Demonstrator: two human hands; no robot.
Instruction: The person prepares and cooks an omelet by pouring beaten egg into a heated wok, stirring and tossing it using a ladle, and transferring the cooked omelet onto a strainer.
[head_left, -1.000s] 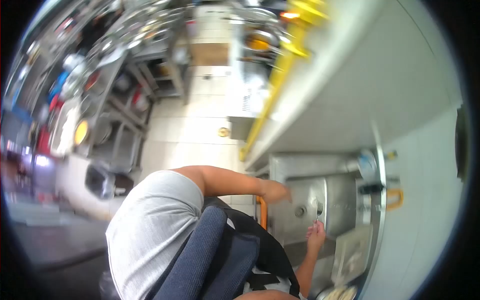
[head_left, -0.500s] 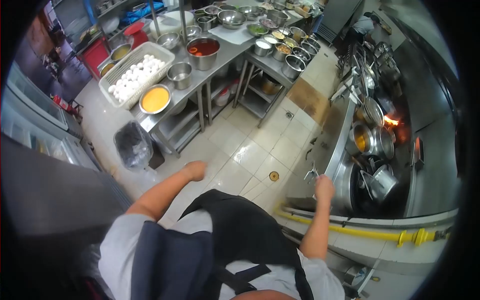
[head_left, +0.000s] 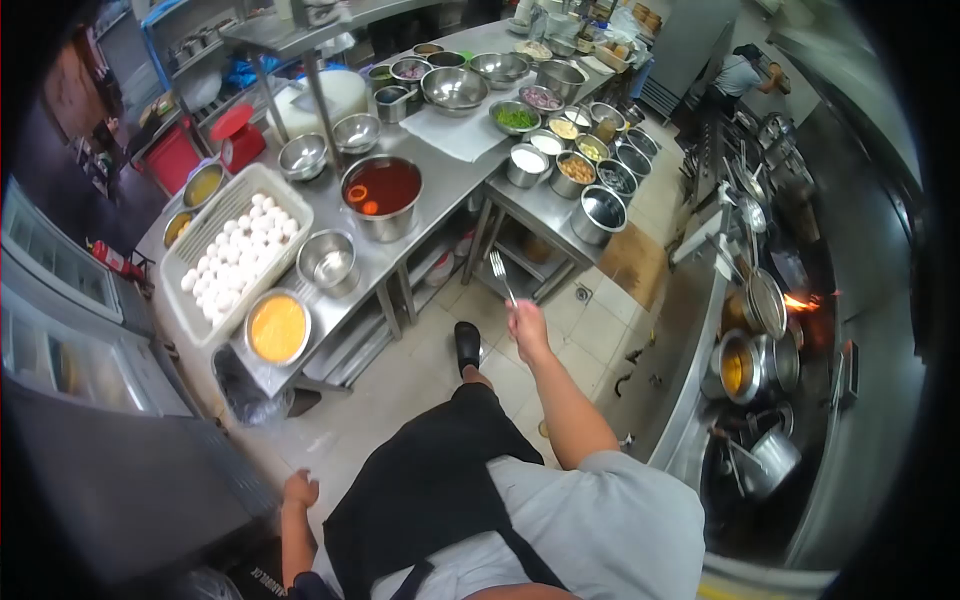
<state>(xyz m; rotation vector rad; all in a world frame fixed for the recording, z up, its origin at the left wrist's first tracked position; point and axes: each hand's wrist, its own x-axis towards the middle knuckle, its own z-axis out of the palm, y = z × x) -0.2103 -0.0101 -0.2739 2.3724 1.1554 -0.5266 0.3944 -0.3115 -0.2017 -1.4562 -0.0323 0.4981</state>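
Note:
My right hand (head_left: 525,328) is closed round the handle of a metal fork (head_left: 503,277), its tines pointing up and away from me over the floor. My left hand (head_left: 301,490) hangs low at the left by my side, its fingers curled; whether it holds anything is too small to tell. Beyond the fork stands a small steel table (head_left: 545,206) with several metal pots. On the long steel counter to the left are a pot of red liquid (head_left: 384,212), a bowl of yellow-orange liquid (head_left: 278,328), an empty steel pot (head_left: 327,262) and a basket (head_left: 180,268) of white eggs (head_left: 240,245).
On the right runs a stove line with pots (head_left: 740,366), a strainer (head_left: 767,303) and a flame (head_left: 800,302). A bin with a plastic liner (head_left: 245,395) is under the counter's near corner. Another person (head_left: 738,78) stands at the far back right.
I have stepped nearer the counter and small table. My right hand has moved forward and inward with the fork, now clearly visible. My left hand has dropped back to my side.

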